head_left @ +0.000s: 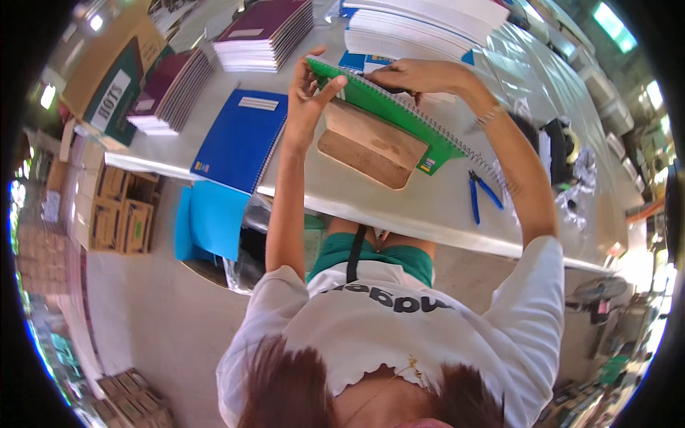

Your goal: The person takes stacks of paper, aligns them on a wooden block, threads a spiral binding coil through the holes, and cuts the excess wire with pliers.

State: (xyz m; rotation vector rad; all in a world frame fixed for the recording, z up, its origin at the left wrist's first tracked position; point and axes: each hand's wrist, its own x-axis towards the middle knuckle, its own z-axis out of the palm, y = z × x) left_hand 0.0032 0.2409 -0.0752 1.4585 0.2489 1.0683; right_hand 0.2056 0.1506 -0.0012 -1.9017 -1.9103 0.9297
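Nearest me: white shirt, green shorts, both my forearms reaching up over the table [399, 214] edge. Blue pliers [479, 192] lie on the table by my right arm, not in use.

Centre of the work: green notebook [389, 114], tilted up on edge over a wooden block [371, 143] that sits on the table. Wire spiral [457, 139] runs along the notebook's long edge and sticks out past the lower right corner, so binding looks mostly threaded, with the end probably left to trim or crimp. That's my judgement only.

Left hand [308, 100]: fingers closed on the notebook's upper left corner, thumb in front. Right hand [414, 75]: fingers curled over the top edge near the spiral, gripping or pressing it; exact pinch hard to tell.

Left of that, a blue notebook [239, 139] lies flat, touching nothing in hand. A blue sheet [214, 217] hangs below the table edge.

Further back: stacks of maroon notebooks [264, 36], another maroon stack [171, 93] to the left, tall white paper stack [421, 25] behind my right hand. Plenty of unbound stock left, I'd say. Tape roll [567, 146] far right.
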